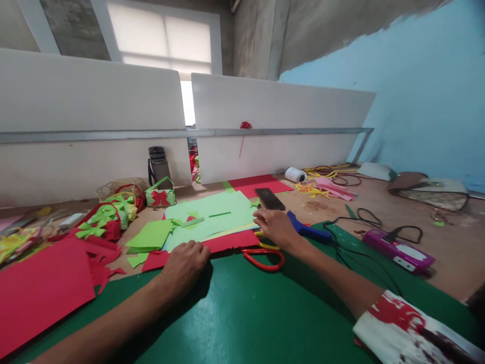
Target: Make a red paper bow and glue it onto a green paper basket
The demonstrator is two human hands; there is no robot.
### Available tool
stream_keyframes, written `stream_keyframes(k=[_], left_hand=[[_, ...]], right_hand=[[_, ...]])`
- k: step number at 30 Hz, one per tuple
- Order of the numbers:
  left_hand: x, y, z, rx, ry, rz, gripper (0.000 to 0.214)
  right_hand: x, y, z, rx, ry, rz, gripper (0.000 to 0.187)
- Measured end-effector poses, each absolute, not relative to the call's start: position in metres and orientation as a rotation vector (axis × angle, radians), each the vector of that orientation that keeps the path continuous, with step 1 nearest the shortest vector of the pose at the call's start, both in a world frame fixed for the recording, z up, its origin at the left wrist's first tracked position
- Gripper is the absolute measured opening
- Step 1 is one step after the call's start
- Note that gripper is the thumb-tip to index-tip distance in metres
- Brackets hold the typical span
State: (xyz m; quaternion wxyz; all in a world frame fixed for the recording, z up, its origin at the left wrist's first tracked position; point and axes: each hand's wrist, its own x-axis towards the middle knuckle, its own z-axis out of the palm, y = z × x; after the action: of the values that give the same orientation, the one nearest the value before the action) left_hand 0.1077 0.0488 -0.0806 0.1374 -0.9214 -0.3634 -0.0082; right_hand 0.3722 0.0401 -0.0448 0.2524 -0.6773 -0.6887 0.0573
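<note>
My left hand (187, 265) rests with curled fingers at the front edge of the stacked paper, next to a red strip of paper (231, 241). What lies under its fingers is hidden. My right hand (275, 227) is closed at the right edge of a pale green sheet (217, 205); its fingertips hide whatever they hold. Thin green strips (220, 214) lie on that sheet. Red-handled scissors (264, 259) lie just below my right hand, with yellow handles (267, 246) beside them. A blue glue gun (308, 230) is to the right of this hand.
A phone (270, 199) lies behind my right hand. Small paper baskets (161, 196), a bottle (158, 164) and red sheets (45, 288) stand or lie on the left. On the right are a purple power strip (397, 250) with cables, a thread spool (295, 175) and a bag (432, 191).
</note>
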Motion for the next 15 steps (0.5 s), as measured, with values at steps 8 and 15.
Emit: stream_keyframes(k=[8,15], left_hand=[[0.110,0.053,-0.077,-2.651,-1.138,-0.041,0.022],[0.112,0.050,-0.078,-2.652,-1.075,-0.029,0.022]], right_hand=[[0.366,0.041,-0.047,-1.964,-2.101,0.067,0.023],[0.341,0.044,-0.048,-1.673,-2.393,0.271,0.022]])
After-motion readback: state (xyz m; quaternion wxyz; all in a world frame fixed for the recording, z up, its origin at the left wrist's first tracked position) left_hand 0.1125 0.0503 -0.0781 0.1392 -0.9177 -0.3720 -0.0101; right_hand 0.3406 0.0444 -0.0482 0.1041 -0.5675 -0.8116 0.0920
